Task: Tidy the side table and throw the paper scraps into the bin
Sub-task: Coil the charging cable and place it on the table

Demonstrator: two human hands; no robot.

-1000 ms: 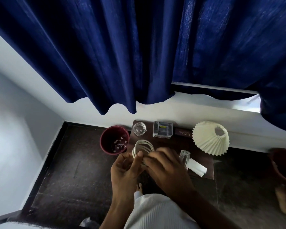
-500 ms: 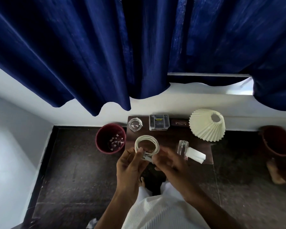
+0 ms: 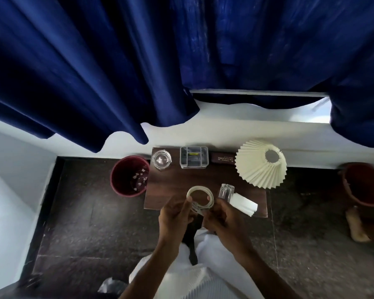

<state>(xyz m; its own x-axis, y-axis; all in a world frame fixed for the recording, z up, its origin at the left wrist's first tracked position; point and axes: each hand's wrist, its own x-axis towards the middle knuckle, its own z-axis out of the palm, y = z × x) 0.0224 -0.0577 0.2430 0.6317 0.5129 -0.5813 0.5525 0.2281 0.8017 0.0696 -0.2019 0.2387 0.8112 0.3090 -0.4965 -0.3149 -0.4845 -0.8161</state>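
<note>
A coiled white cable [image 3: 201, 196] is held over the front edge of the dark wooden side table [image 3: 171, 186]. My left hand [image 3: 176, 214] pinches the coil's left side with thumb and fingers. My right hand [image 3: 222, 215] grips its lower right part, where the strands bunch together. To the left of the table stands the dark red bin [image 3: 130, 175], with several small paper scraps [image 3: 141, 178] inside. Folded white paper [image 3: 244, 205] lies at the table's front right.
On the table are a glass ashtray [image 3: 161, 159], a clear compartment box [image 3: 194, 157], a dark case [image 3: 222, 158], a pleated cream lampshade [image 3: 261, 164] and a small glass [image 3: 226, 190]. A reddish pot [image 3: 363, 184] stands far right. Blue curtains [image 3: 138, 61] hang above.
The view has tipped downward, so the table sits higher in the frame. Both hands have drawn slightly apart on the coil, and my right hand no longer covers it.
</note>
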